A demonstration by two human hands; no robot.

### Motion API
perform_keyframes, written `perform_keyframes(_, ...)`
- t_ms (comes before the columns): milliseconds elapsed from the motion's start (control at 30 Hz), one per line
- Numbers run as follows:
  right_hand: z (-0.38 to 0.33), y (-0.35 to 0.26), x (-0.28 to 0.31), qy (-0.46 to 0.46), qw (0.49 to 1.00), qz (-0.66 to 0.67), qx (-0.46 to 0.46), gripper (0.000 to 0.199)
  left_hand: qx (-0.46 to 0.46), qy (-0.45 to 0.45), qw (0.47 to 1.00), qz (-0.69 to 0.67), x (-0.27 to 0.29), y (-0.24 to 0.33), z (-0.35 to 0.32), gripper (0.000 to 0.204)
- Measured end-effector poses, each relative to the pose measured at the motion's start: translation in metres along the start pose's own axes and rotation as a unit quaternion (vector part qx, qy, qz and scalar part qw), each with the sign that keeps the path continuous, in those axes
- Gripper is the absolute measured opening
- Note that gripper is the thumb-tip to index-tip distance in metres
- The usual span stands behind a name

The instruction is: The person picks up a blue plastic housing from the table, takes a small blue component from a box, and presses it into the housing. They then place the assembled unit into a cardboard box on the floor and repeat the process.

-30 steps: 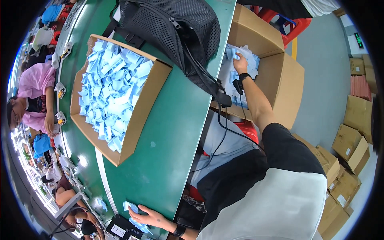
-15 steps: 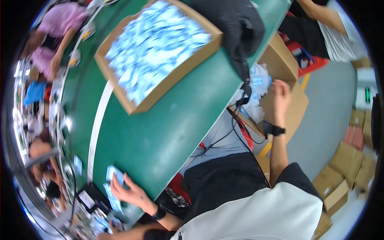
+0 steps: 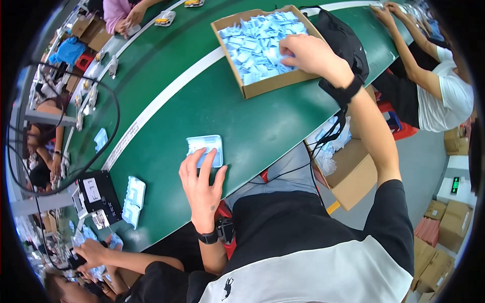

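Two hands were at work on the green conveyor table. The left hand lay open, fingers spread flat, fingertips pressing the near edge of a pale blue tray that sat just inside the table's front edge. Bare green belt lay open between this tray and the cardboard box further along. The right hand reached over the box's near wall, fingers curled down into the heap of light blue packets; whether it gripped one, could not tell. A white stripe ran along the belt beyond the tray. A black bag touched the box's right side. A second pale tray lay left, beside a black device. An open carton stood below the table edge.
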State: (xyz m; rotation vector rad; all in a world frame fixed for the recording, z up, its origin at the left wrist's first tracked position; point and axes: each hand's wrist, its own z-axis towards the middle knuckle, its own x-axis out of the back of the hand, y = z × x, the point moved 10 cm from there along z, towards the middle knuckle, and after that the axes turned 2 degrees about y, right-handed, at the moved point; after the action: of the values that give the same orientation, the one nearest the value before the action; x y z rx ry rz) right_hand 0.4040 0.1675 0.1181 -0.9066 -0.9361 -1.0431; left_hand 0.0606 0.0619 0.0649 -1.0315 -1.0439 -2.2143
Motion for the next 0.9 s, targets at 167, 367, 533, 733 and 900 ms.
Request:
perform_keyframes(167, 0.011, 0.019, -0.030, -0.148, 0.986, -0.068, -0.018, 0.014, 0.007, 0.045, 0.994, -0.094, 0.013, -0.001, -0.005, 0.055)
perform_keyframes(367, 0.014, 0.007, -0.020, -0.139, 0.989, 0.027, -0.051, 0.015, 0.003, 0.053, 0.996, -0.071, 0.014, -0.010, -0.001, 0.052)
perform_keyframes(533, 0.012, 0.016, -0.012, -0.139, 0.988, -0.034, -0.055, 0.013, -0.032, 0.026, 0.997, -0.062, 0.010, -0.004, 0.001, 0.042)
perform_keyframes(733, 0.009, -0.006, 0.024, -0.033, 0.995, 0.037, -0.092, 0.015, -0.028, 0.066, 0.995, -0.063, 0.016, -0.004, -0.001, 0.035)
perform_keyframes(900, -0.002, -0.014, 0.037, 0.066, 0.978, 0.167, -0.102, 0.013, 0.048, 0.089, 0.993, -0.059, 0.020, 0.001, -0.003, 0.031)
